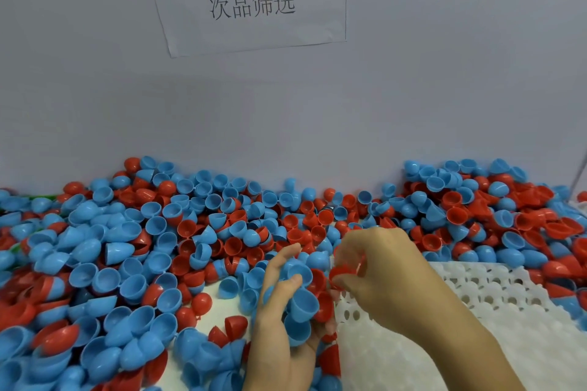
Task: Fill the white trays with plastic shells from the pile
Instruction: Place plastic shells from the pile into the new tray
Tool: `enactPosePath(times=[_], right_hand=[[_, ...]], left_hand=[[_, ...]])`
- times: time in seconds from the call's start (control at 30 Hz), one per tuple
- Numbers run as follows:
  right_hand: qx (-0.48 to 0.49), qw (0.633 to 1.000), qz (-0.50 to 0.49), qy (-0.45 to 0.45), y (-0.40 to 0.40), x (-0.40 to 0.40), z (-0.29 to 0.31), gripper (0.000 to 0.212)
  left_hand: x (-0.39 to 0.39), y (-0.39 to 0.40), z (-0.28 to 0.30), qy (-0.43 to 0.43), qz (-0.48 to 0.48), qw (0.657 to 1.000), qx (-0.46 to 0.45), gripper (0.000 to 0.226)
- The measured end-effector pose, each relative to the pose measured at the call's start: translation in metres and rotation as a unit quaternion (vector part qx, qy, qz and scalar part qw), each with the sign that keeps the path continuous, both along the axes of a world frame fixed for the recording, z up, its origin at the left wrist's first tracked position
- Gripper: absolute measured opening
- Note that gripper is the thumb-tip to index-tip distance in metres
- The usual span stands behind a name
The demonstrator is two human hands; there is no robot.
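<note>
Left hand (282, 305): mine, palm up, fingers curled round a clutch of blue and red shells (301, 301).
Right hand (378, 267): pinching one red shell (344, 274) just above the tray's near corner.
Tray (495, 305): white, holed, lower right (my forearm crosses it).
Pile (158, 232): blue and red shells, heaped against the wall.

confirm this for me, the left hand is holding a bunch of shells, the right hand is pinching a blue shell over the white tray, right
Not quite. The head view shows the right hand pinching a red shell, not a blue one. The rest stands: the left hand holds a bunch of shells, and the right hand is over the edge of the white tray.
</note>
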State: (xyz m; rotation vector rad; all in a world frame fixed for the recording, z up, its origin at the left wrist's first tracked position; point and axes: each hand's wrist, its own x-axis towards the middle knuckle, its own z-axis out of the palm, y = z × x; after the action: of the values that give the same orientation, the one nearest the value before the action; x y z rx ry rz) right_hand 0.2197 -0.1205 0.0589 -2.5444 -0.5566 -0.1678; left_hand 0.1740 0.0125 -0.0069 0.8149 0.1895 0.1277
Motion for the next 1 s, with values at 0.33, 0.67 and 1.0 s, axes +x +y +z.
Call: enactPosePath(times=[0.33, 0.67, 1.0], right_hand=[[-0.032, 0.995, 0.098, 0.012, 0.003, -0.002, 0.004, 0.027], [0.01, 0.995, 0.07, 0.077, -0.023, 0.002, 0.007, 0.024], [0.058, 0.986, -0.144, -0.059, -0.084, 0.031, 0.014, 0.012]], left_hand=[[0.002, 0.004, -0.004, -0.005, 0.001, 1.0, 0.009, 0.037], [-0.001, 0.008, 0.001, -0.015, 0.015, 0.996, -0.09, 0.038], [-0.003, 0.004, 0.008, 0.007, 0.025, 0.995, -0.093, 0.036]])
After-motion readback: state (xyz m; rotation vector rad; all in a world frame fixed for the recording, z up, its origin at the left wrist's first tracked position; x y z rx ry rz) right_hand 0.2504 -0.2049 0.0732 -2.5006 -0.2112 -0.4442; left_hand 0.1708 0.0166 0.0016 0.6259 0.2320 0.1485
